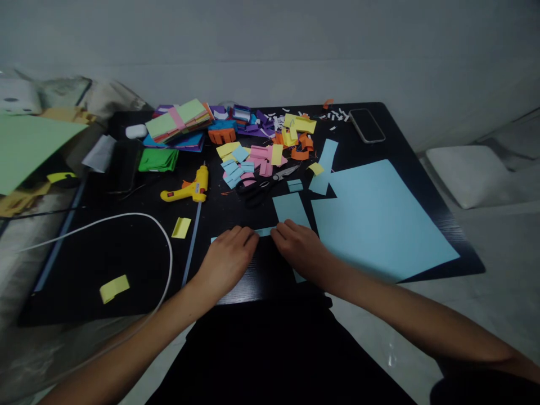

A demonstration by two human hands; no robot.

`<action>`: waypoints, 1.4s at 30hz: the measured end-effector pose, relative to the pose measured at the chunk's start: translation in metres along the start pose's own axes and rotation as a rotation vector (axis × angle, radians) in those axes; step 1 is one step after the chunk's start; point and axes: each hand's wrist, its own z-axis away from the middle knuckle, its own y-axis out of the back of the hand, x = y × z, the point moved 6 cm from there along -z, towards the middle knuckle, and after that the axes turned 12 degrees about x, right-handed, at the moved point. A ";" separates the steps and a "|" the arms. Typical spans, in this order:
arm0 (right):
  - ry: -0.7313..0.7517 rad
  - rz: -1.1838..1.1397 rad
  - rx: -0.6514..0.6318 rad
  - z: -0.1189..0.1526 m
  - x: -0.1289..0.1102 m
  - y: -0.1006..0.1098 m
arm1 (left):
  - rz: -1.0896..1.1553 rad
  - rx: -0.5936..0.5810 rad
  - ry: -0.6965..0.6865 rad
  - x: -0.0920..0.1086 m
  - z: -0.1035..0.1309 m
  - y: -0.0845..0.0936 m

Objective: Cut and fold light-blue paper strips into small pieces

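Note:
Both hands are at a narrow light-blue paper strip that lies crosswise near the table's front edge. My left hand has its fingers curled down on the strip's left part. With bent fingers pressed together, my right hand grips its right part. The fingers hide most of the strip; a short piece shows between them. Under and behind my right hand lies a wider light-blue paper piece. A large light-blue sheet spreads out to the right. Scissors rest beyond the hands.
A yellow glue gun lies left of centre. Folded paper pieces in several colours cover the middle back, beside stacked coloured paper. A phone is at the back right. A white cable loops across the left side.

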 end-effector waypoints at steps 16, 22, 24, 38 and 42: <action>0.015 0.053 0.010 0.004 -0.001 -0.005 | -0.116 0.106 -0.017 0.006 0.003 0.001; -0.010 0.056 0.040 0.011 0.004 -0.004 | -0.144 0.019 0.048 0.012 0.006 -0.005; -0.041 0.057 0.040 0.015 0.007 -0.003 | -0.149 0.017 0.080 0.017 0.007 -0.006; -0.109 0.060 0.083 0.018 0.009 -0.003 | -0.175 0.037 0.194 0.025 0.013 -0.004; -0.116 0.056 0.064 0.018 0.009 -0.003 | -0.196 0.027 0.235 0.018 0.024 0.000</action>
